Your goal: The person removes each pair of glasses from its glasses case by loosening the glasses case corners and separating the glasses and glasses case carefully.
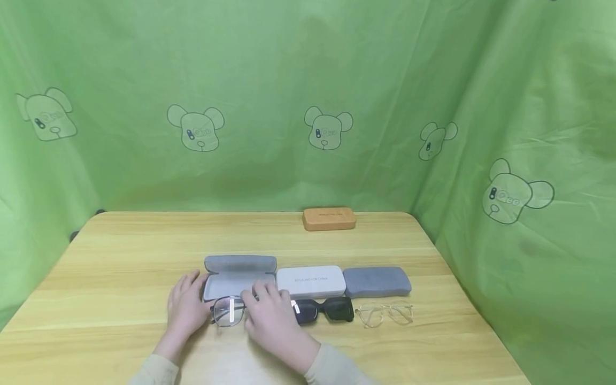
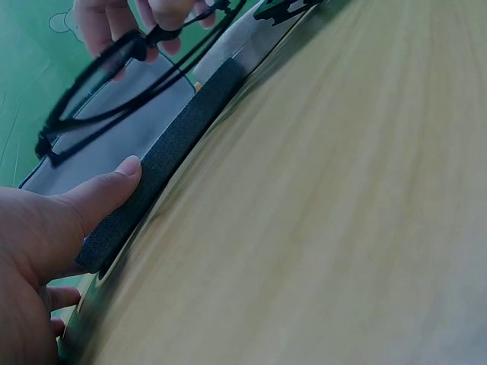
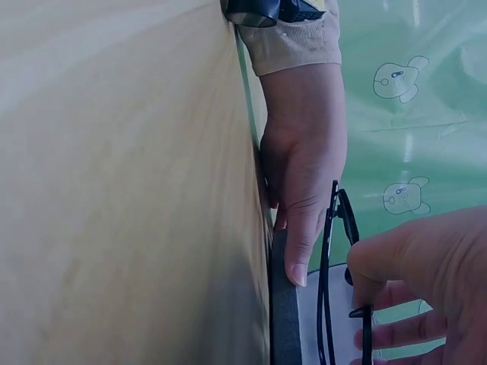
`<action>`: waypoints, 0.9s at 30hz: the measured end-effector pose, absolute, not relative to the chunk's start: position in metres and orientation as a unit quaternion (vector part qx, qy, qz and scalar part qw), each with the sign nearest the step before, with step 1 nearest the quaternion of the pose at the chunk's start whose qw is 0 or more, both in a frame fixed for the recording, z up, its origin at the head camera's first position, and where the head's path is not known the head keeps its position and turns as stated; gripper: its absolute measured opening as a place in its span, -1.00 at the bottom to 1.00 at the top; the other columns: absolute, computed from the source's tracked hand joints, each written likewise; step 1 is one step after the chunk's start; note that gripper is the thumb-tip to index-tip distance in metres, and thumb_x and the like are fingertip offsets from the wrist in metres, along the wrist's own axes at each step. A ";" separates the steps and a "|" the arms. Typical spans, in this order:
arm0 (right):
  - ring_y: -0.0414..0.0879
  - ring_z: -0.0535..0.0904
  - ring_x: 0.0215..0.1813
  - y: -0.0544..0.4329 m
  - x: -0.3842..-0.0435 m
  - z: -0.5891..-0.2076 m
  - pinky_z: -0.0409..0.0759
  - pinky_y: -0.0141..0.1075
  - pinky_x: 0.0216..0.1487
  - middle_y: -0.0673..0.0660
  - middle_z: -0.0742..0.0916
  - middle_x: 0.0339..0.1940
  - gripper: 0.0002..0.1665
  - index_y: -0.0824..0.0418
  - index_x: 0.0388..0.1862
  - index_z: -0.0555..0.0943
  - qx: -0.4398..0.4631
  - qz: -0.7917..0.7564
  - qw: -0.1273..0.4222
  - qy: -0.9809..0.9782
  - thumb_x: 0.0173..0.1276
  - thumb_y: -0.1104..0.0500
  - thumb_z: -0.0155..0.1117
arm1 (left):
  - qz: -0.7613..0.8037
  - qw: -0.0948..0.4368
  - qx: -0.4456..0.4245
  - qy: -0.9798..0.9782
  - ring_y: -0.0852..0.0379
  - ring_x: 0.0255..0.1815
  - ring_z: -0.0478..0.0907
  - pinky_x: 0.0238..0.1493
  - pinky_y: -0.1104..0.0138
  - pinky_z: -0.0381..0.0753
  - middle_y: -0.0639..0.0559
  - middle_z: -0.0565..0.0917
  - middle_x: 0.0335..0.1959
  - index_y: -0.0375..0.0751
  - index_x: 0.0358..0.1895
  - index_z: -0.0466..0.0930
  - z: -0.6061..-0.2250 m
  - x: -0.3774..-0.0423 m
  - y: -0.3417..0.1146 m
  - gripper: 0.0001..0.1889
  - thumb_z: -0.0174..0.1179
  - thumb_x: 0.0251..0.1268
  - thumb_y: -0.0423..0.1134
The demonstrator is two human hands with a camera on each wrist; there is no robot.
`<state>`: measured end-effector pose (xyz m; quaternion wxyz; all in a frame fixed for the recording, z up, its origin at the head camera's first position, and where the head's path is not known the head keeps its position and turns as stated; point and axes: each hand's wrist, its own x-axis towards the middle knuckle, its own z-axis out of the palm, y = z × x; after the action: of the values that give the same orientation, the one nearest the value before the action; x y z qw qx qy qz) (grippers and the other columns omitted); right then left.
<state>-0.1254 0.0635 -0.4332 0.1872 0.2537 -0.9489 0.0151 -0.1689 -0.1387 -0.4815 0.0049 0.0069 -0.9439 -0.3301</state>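
A pair of black-framed eyeglasses hangs from my right hand, pinched between thumb and fingers, its temples folded. Just behind and below it is an open grey glasses case with a pale lining, lid raised at the back. My left hand grips the left end of that case; in the left wrist view its thumb lies over the front rim. In the right wrist view the eyeglasses overlap the case's lining. Part of the right lens is hidden behind my right hand.
Right of the open case stand a white glasses case and a closed grey case. Black sunglasses and thin gold-framed glasses lie before them. An orange-brown case sits at the wooden table's back edge, near a green curtain.
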 end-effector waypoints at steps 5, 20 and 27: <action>-0.12 0.54 -0.19 0.063 -0.125 -0.437 0.54 -0.26 -0.30 -0.04 0.64 -0.24 -0.60 0.00 -0.07 0.61 0.250 0.005 0.166 -0.954 0.04 0.10 0.38 | -0.333 0.009 0.007 -0.943 -0.43 0.52 -0.08 0.49 -0.29 -0.24 -0.37 0.13 0.50 -0.31 0.36 0.32 -0.482 -0.168 -0.139 -0.07 0.42 -0.04 0.16; -0.11 0.57 -0.23 0.063 -0.130 -0.445 0.62 -0.22 -0.30 -0.01 0.66 -0.25 -0.57 0.01 -0.03 0.62 0.250 -0.009 0.136 -0.959 0.07 0.05 0.40 | -0.326 0.023 -0.004 -0.945 -0.45 0.50 -0.06 0.47 -0.31 -0.20 -0.41 0.15 0.48 -0.28 0.36 0.34 -0.483 -0.171 -0.138 -0.09 0.39 0.00 0.20; -0.10 0.57 -0.22 0.062 -0.130 -0.447 0.63 -0.20 -0.29 -0.01 0.66 -0.26 -0.60 0.02 -0.04 0.62 0.251 -0.016 0.131 -0.959 0.09 0.04 0.41 | -0.324 0.025 -0.002 -0.946 -0.46 0.50 -0.05 0.46 -0.33 -0.18 -0.41 0.16 0.48 -0.29 0.35 0.34 -0.484 -0.170 -0.138 -0.05 0.39 -0.04 0.25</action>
<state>-0.1299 0.0625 -0.4473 0.1315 0.2508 -0.9589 -0.0159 -0.1696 -0.1382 -0.4839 0.0251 -0.0025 -0.9457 -0.3239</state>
